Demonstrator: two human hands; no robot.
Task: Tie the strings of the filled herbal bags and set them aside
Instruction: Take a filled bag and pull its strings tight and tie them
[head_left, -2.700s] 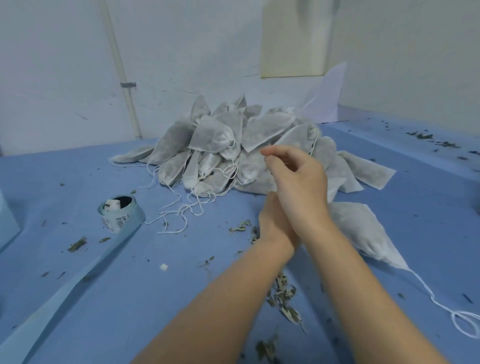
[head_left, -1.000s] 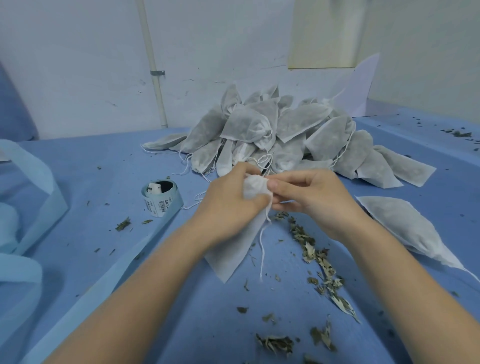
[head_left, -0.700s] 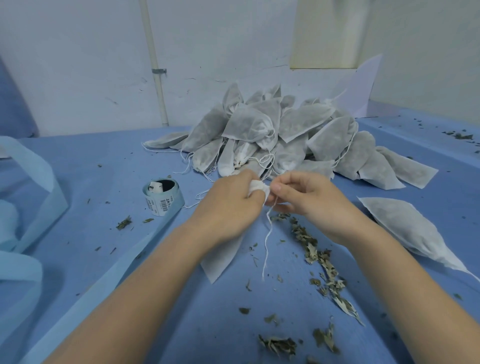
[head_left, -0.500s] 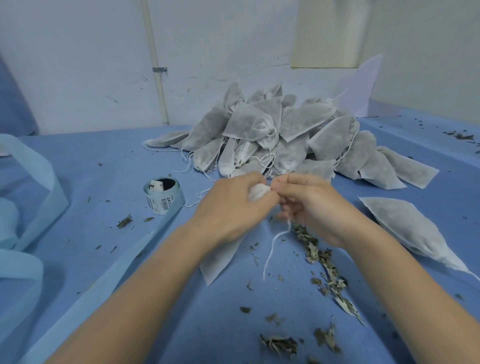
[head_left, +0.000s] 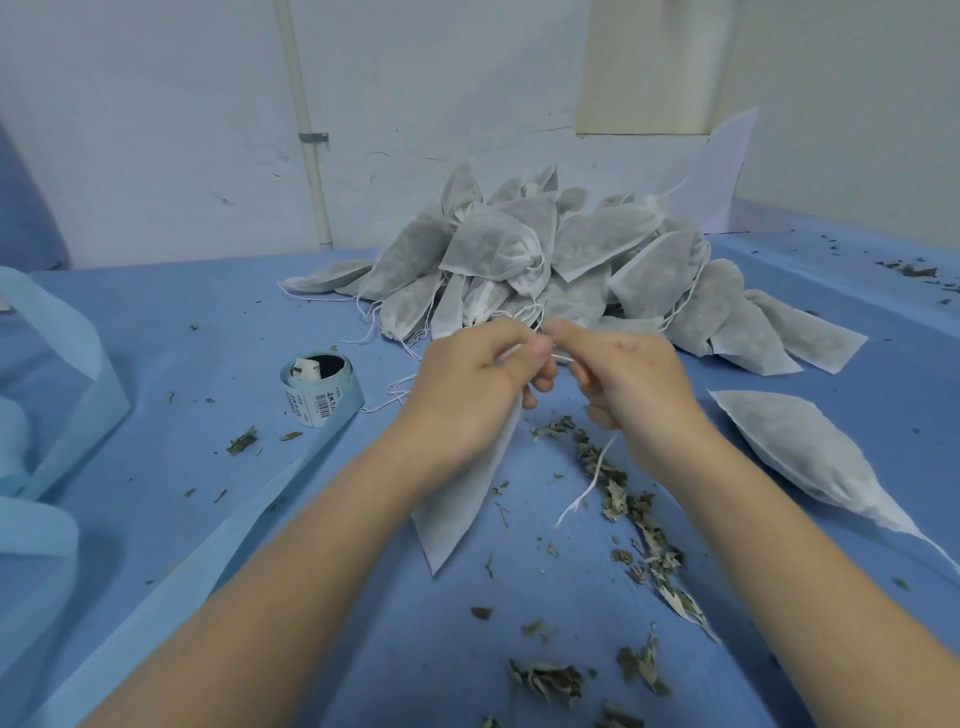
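My left hand (head_left: 470, 376) grips the gathered neck of a white herbal bag (head_left: 457, 514), whose body hangs down to the blue table under my wrist. My right hand (head_left: 631, 374) pinches the bag's white string (head_left: 587, 486) just beside the neck; the loose end trails down over spilled leaves. Fingertips of both hands almost meet above the table. A big pile of filled bags (head_left: 561, 265) lies behind my hands. One more filled bag (head_left: 810, 457) lies alone on the right, its string running off to the right.
A roll of light blue strip (head_left: 317, 387) stands at the left, its band trailing toward me. Dried herb leaves (head_left: 631, 514) are scattered in front of my hands. Light blue fabric (head_left: 47, 395) lies at the far left. A white wall and pipe (head_left: 306, 130) stand behind.
My left hand has closed over the bag's neck so the white top no longer shows. My right hand has drawn the string to the right, and its loose end swung right over the leaves.
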